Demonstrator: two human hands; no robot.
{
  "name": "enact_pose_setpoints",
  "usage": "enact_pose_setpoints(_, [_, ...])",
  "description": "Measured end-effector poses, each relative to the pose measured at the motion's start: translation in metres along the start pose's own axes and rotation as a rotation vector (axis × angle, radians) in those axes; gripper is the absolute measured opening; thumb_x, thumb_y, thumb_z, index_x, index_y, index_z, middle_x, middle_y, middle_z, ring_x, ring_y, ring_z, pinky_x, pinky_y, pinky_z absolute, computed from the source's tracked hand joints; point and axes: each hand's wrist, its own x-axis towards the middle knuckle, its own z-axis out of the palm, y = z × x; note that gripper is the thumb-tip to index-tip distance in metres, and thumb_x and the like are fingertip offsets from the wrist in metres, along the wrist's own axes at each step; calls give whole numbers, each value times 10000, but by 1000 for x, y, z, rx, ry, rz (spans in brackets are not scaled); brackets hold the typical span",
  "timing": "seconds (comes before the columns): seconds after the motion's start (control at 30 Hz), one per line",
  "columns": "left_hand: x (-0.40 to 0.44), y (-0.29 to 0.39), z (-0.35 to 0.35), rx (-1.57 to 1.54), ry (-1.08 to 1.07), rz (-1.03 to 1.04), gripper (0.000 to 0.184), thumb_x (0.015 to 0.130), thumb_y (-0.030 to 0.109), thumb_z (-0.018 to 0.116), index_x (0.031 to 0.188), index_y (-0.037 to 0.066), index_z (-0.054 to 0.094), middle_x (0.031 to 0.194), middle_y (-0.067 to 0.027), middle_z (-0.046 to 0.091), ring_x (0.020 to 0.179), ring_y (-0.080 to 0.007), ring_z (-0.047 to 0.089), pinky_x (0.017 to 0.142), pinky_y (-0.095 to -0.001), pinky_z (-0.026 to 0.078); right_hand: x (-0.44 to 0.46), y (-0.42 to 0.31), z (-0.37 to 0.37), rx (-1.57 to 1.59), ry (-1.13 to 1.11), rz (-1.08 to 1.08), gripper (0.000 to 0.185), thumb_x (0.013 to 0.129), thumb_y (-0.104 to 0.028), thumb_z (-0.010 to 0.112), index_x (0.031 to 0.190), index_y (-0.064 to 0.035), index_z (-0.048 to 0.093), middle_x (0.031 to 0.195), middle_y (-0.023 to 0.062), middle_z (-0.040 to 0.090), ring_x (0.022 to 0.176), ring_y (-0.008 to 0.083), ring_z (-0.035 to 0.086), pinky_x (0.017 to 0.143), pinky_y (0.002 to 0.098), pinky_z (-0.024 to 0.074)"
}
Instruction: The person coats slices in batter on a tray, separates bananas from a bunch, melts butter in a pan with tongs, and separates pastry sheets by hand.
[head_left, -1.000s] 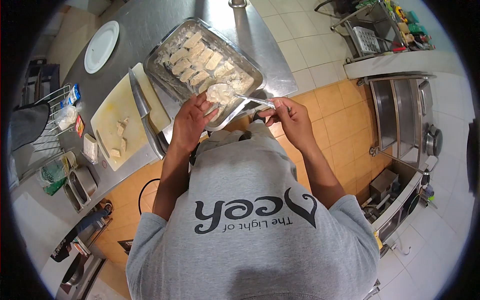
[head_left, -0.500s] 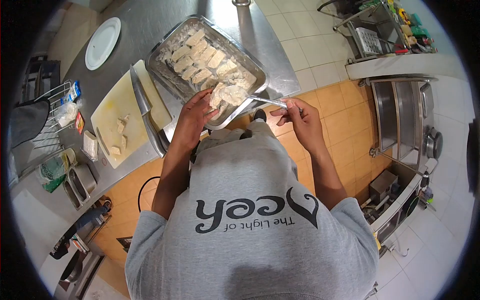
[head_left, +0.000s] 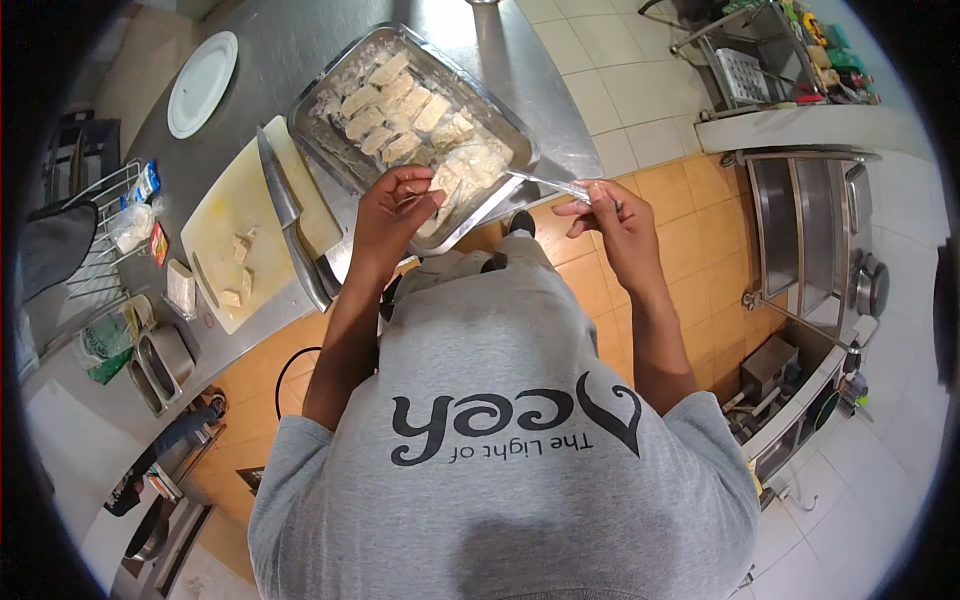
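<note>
A metal tray (head_left: 330, 155) holds rows of pale slabs, likely tempeh (head_left: 400, 105), with wet, whitish batter (head_left: 478, 165) heaped at the near right end. At the tray's near edge, my left hand (head_left: 395, 215) has its thumb and fingers closed on a batter-covered tempeh piece (head_left: 443, 190). My right hand (head_left: 620, 225) grips the handle of a metal spoon (head_left: 545, 183) outside the tray. That spoon reaches over the rim, and its bowl is lost in the batter.
Left of the tray lies a cutting board (head_left: 215, 215) with a large knife (head_left: 280, 195) and a few pale offcuts (head_left: 242, 248). Farther left are a white plate (head_left: 203, 85), a wrapped block (head_left: 181, 290) and a wire rack (head_left: 105, 205). The counter's right edge borders tiled floor.
The spoon has moved off the held piece toward the batter on the right, and my right hand shifted slightly right. My left thumb now extends over the piece.
</note>
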Motion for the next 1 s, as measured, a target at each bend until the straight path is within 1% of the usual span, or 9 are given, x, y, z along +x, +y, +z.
enact_pose_setpoints(0.13, [-1, 2, 1, 23, -21, -2, 314, 769, 62, 704, 1052, 28, 573, 907, -19, 596, 897, -89, 555, 831, -241, 445, 3, 6, 1, -27, -14, 2, 322, 969, -217, 424, 1084, 56, 549, 857, 141, 669, 632, 116, 582, 608, 232, 486])
enact_pose_setpoints(0.23, [-2, 2, 2, 276, 14, 162, 331, 771, 56, 696, 1081, 53, 577, 920, -32, 627, 865, -100, 563, 800, -244, 442, 4, 10, -6, -43, 39, -9, 323, 968, -222, 427, 1077, 54, 555, 853, 141, 669, 628, 112, 581, 601, 227, 484])
enact_pose_setpoints(0.43, [-4, 6, 1, 839, 126, 654, 252, 720, 44, 707, 962, 104, 667, 966, -57, 656, 909, -229, 575, 858, -321, 436, 9, 15, -7, 1, 52, 44, 311, 966, -212, 425, 1069, 49, 560, 837, 138, 669, 617, 103, 572, 602, 226, 486])
enact_pose_setpoints(0.53, [1, 6, 4, 954, 232, 906, 226, 675, 79, 729, 892, 127, 687, 939, 6, 663, 946, -234, 552, 901, -372, 400, 14, 18, 4, 10, 7, 62, 312, 966, -206, 417, 1068, 52, 559, 830, 130, 670, 599, 85, 564, 578, 213, 477])
enact_pose_setpoints(0.63, [9, 4, 4, 1124, 156, 957, 252, 663, 120, 740, 903, 182, 694, 1075, 56, 621, 1069, -219, 494, 985, -456, 316, 18, 19, 14, 8, -46, 72, 316, 965, -215, 411, 1060, 45, 565, 825, 111, 674, 584, 76, 555, 560, 204, 467])
enact_pose_setpoints(0.73, [6, 4, 1, 1232, 70, 808, 280, 647, 163, 754, 913, 232, 701, 1213, 87, 540, 1180, -222, 413, 1022, -550, 215, 21, 20, 17, 3, -59, 94, 320, 965, -226, 408, 1048, 34, 575, 821, 95, 678, 576, 73, 556, 547, 201, 459])
enact_pose_setpoints(0.83, [0, 4, -3, 1252, 18, 772, 297, 640, 205, 759, 928, 250, 703, 1265, 78, 500, 1239, -225, 355, 1040, -566, 144, 22, 23, 16, -52, -75, 88, 325, 964, -235, 404, 1040, 25, 582, 820, 88, 682, 576, 77, 568, 540, 205, 457])
enact_pose_setpoints(0.93, [0, 0, -6, 1260, 26, 761, 364, 601, 229, 786, 951, 272, 699, 1305, 86, 480, 1245, -214, 350, 1063, -493, 102, 22, 24, 20, -91, -98, 69, 325, 963, -239, 399, 1038, 16, 586, 822, 82, 687, 586, 80, 586, 533, 210, 452])
enact_pose_setpoints(1.0, [4, -2, -8, 1279, 29, 758, 307, 631, 245, 764, 931, 262, 702, 1288, 78, 483, 1253, -218, 340, 1056, -523, 97, 22, 24, 21, -84, -103, 68, 322, 962, -237, 396, 1039, 11, 587, 824, 77, 689, 594, 83, 597, 531, 212, 450])
